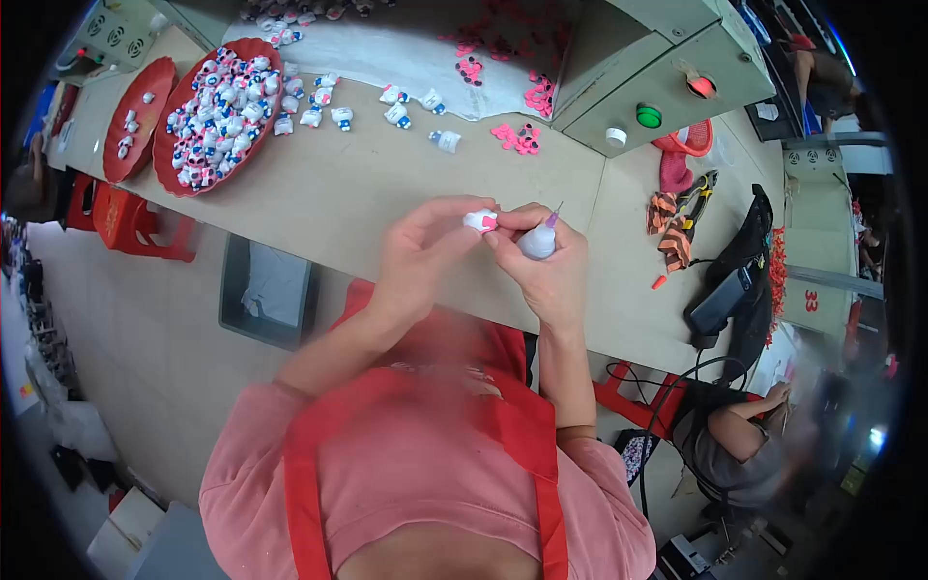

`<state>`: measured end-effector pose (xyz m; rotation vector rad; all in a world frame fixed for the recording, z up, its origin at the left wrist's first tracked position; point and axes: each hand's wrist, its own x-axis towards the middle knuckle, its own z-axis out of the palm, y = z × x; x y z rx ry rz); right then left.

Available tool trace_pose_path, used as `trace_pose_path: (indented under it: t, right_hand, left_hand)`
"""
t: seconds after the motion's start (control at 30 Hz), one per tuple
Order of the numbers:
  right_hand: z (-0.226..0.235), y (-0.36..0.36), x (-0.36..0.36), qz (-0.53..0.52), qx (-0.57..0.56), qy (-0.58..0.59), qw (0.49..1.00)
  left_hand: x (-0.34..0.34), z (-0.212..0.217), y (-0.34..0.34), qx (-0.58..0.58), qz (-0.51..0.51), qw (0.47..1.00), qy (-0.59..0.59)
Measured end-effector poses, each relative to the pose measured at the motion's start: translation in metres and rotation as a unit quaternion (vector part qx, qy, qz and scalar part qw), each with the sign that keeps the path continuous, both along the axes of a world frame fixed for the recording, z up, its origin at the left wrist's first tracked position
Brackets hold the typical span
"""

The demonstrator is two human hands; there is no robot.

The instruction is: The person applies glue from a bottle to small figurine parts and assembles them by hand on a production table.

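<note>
Between the fingertips of my left hand point(411, 256) is a small white figurine point(472, 220) with a bright pink piece point(489, 222) on its side. My right hand point(559, 275) wraps a small white squeeze bottle point(537, 244), whose purple needle tip point(552, 219) points up and away from the figurine. The right thumb and forefinger also reach across and touch the figurine at its pink piece. Both hands are held just above the front part of the table point(387, 164). My fingers hide part of the figurine.
A red basin point(275, 106) heaped with figurines and a second red tray point(150, 82) stand far left. Loose figurines point(397, 115) and pink pieces point(517, 138) lie ahead. A machine box point(667, 87), pliers point(698, 193) and a phone point(720, 300) are rightward. Another person point(739, 440) sits lower right.
</note>
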<state>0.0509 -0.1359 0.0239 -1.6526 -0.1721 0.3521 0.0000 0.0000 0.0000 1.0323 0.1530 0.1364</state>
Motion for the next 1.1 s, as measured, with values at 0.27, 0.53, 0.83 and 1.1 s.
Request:
trace_pose_path:
  t: [0.27,0.53,0.83,1.1]
  right_hand:
    - [0.003,0.002,-0.002,0.007,-0.019,0.002,1.000]
    - [-0.025,0.026,0.009,0.040,0.007,0.067,0.997]
    - [-0.028,0.022,0.006,-0.002,0.023,0.072,0.997]
    - [-0.033,0.004,-0.008,0.005,-0.058,-0.007,0.998]
  left_hand:
    - [-0.006,0.003,-0.001,-0.046,0.011,0.998,0.038]
    - [-0.004,-0.027,0.036,-0.122,0.015,0.988,0.092]
    - [0.043,-0.012,0.196,0.635,0.464,0.618,-0.029]
    - [0.103,-0.052,0.095,0.708,0.198,0.671,0.095]
